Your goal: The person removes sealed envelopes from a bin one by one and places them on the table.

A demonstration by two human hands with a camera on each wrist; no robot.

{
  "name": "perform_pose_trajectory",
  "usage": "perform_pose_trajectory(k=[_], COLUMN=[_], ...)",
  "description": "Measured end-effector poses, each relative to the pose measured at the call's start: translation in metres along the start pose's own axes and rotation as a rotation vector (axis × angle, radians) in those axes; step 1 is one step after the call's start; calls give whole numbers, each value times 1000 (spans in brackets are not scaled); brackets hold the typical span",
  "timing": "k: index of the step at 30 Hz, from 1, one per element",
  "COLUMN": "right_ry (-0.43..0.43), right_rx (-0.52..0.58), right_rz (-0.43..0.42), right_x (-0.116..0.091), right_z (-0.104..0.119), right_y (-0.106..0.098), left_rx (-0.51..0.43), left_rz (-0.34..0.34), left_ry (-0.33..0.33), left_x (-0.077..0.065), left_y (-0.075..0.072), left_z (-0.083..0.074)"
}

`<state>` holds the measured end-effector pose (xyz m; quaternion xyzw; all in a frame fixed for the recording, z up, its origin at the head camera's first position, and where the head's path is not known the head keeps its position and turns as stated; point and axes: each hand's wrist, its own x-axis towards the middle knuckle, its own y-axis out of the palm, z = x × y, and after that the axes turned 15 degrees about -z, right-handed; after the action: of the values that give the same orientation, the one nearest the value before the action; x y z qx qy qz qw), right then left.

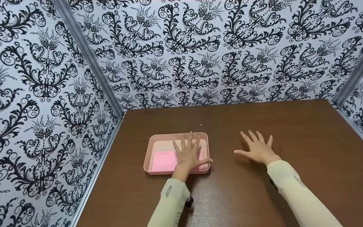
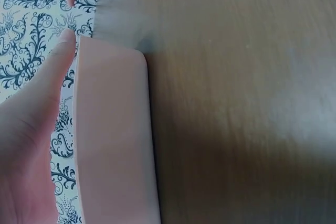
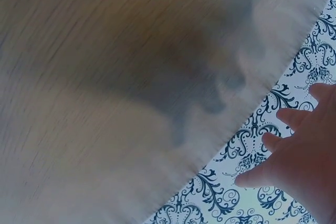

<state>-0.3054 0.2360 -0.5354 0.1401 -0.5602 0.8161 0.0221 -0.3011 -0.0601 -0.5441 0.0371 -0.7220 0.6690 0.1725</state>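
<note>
In the head view a shallow peach-pink tray (image 1: 150, 154) with rounded corners lies left of centre on the table. Inside it is a flat bright pink item (image 1: 164, 161), partly covered by my hand; its kind cannot be made out. My left hand (image 1: 187, 155) is spread over the tray's right half, fingers straight, gripping nothing. The left wrist view has the thumb (image 2: 50, 77) beside the tray's outer wall (image 2: 113, 135). My right hand (image 1: 257, 149) hovers over the table right of the tray, fingers spread and holding nothing; its fingers (image 3: 294, 119) also appear in the right wrist view.
The brown wooden table (image 1: 232, 195) reaches back to a wall (image 1: 194, 53) with black scroll patterns on white. A similar panel (image 1: 43, 110) stands along the left edge, with grey metal posts (image 1: 88, 56) at the corners. A tiny white speck lies behind the tray.
</note>
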Motion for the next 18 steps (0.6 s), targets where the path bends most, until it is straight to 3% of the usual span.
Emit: perform_pose_trajectory(k=[18], right_ry=[5], right_rx=[6], right_rz=[14], right_x=[-3], right_z=[2], right_y=[1], left_rx=[-64], left_rz=[-16], left_ry=[-18], left_x=[-9], left_y=[4], left_z=[9])
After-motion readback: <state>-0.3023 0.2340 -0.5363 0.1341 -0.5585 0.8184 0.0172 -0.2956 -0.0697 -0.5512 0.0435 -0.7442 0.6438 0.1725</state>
